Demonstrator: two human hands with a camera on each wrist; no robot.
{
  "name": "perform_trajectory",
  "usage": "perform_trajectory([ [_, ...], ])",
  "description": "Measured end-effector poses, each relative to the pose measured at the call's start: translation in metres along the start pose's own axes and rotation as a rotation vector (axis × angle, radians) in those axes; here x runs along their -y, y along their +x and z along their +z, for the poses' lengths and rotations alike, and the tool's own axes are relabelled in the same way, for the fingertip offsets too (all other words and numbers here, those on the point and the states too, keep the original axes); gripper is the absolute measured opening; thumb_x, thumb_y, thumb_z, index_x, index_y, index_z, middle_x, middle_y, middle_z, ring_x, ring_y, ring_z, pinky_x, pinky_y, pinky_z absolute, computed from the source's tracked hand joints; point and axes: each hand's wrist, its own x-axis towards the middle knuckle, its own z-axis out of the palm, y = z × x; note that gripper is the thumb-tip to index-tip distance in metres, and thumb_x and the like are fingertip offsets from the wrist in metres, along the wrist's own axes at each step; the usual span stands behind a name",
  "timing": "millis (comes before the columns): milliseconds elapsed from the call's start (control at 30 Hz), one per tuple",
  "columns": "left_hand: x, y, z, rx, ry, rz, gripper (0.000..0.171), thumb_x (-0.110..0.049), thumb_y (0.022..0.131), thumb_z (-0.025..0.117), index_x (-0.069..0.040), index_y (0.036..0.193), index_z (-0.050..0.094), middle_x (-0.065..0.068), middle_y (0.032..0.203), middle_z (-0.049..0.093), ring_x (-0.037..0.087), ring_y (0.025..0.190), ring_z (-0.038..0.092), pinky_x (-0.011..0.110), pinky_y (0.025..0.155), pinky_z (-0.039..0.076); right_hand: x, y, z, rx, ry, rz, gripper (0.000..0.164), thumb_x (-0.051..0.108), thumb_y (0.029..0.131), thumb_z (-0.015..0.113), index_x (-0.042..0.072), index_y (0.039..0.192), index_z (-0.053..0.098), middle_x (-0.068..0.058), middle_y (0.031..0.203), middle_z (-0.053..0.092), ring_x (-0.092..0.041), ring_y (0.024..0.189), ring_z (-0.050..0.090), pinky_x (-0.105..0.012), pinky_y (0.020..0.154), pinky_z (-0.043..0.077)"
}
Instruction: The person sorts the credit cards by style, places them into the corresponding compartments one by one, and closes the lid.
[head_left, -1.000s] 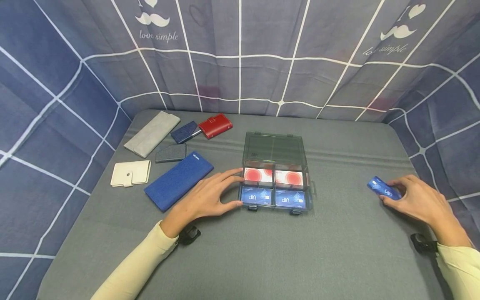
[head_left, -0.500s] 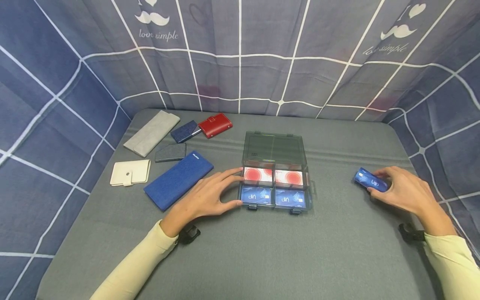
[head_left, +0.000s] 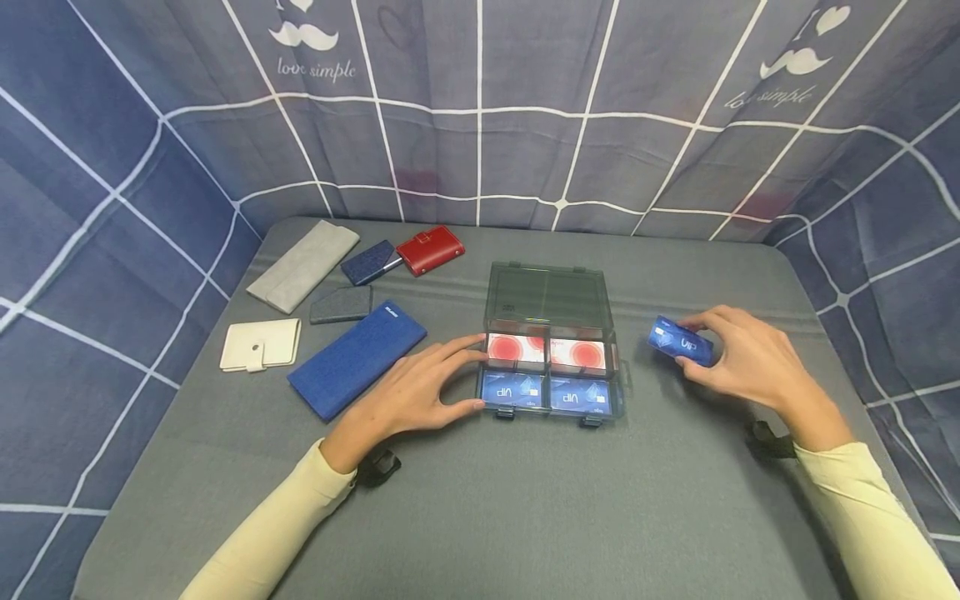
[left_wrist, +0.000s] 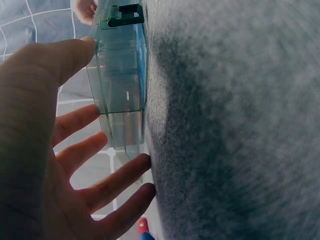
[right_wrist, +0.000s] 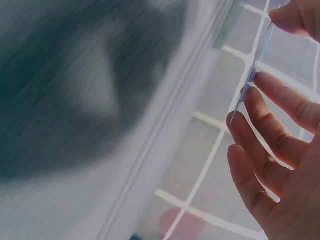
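A blue VIP card (head_left: 680, 342) is pinched between the thumb and fingers of my right hand (head_left: 750, 362), raised over the table right of a clear plastic card box (head_left: 617, 406). In the right wrist view the card (right_wrist: 246, 90) shows nearly edge-on. The box's lid (head_left: 550, 298) is swung back. Two red-and-white cards (head_left: 517, 350) fill its rear compartments, and two blue VIP cards (head_left: 512, 390) the front ones. My left hand (head_left: 420, 387) has its spread fingers and thumb against the box's left side. The left wrist view shows these fingertips right at the box wall (left_wrist: 117, 82).
Left of the box lie a long blue wallet (head_left: 358, 360), a cream snap card holder (head_left: 258, 345), a grey wallet (head_left: 303, 265), a dark grey card sleeve (head_left: 341, 306), a navy card holder (head_left: 369, 262) and a red card holder (head_left: 431, 249). A checked curtain (head_left: 525, 83) surrounds the table.
My right hand has carried the blue VIP card leftward from the table's right side towards the box, also a little farther back. The left hand and the box have stayed in place.
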Motion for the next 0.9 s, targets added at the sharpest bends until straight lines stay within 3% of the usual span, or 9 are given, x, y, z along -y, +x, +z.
perform_trajectory([
  [367, 0.000, 0.000, 0.000, -0.010, 0.000, 0.011, 0.068, -0.061, 0.095, 0.076, -0.026, 0.151, 0.062, -0.007, 0.169, 0.043, 0.028, 0.137, 0.061, 0.054, 0.103, 0.054, 0.052, 0.027, 0.009, 0.042, 0.000, -0.137, 0.056, 0.040, 0.077, 0.090, 0.016, 0.125, 0.076, -0.006, 0.118, 0.073, -0.033, 0.102, 0.072, -0.056, 0.075, 0.057],
  [900, -0.001, 0.001, 0.000, 0.016, -0.015, -0.007, 0.068, -0.060, 0.095, 0.076, -0.025, 0.152, 0.062, -0.004, 0.171, 0.042, 0.030, 0.141, 0.059, 0.056, 0.107, 0.052, 0.107, 0.046, 0.030, 0.098, 0.053, -0.318, 0.055, 0.047, 0.081, 0.084, 0.019, 0.127, 0.075, -0.001, 0.114, 0.069, -0.026, 0.093, 0.067, -0.047, 0.075, 0.055],
])
